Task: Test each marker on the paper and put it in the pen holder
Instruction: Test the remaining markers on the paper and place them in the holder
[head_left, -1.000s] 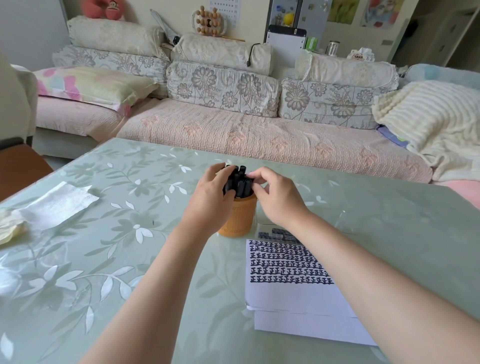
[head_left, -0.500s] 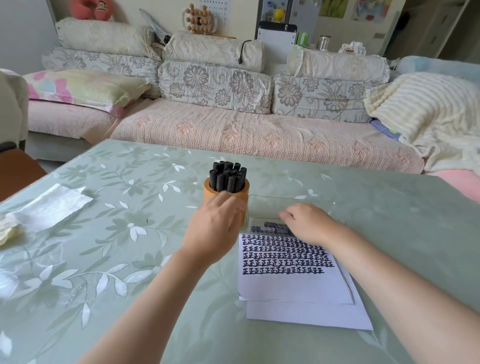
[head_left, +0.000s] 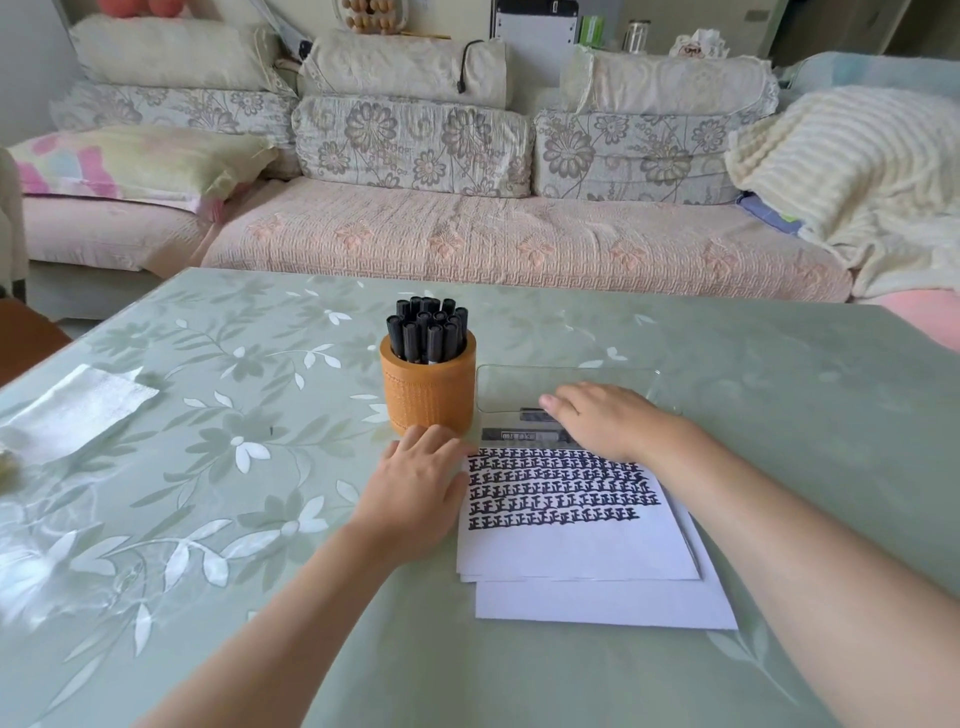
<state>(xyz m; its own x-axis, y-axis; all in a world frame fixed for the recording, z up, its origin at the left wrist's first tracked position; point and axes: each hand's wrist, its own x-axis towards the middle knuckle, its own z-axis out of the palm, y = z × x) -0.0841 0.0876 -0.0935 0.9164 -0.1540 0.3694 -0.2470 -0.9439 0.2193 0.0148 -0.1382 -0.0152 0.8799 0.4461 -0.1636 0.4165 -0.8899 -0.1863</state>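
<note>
An orange pen holder (head_left: 428, 392) stands mid-table, packed with several black markers (head_left: 427, 330). To its right lies a clear plastic tray (head_left: 566, 382) with two markers (head_left: 519, 434) left in its near end. My right hand (head_left: 605, 420) lies over the tray's near edge, fingers stretched toward those markers; whether it touches one is hidden. A stack of white paper (head_left: 576, 540) with rows of black test marks lies in front of the tray. My left hand (head_left: 418, 493) rests flat on the table at the paper's left edge, just before the holder.
A white tissue (head_left: 78, 410) lies at the table's left side. The green floral table (head_left: 234, 467) ends at a far edge, with a sofa (head_left: 467, 244) and cushions beyond it. A brown chair (head_left: 26, 338) shows at the far left.
Both hands left the markers in the holder and came down. My left hand settled beside the paper; my right hand moved right onto the tray's near end.
</note>
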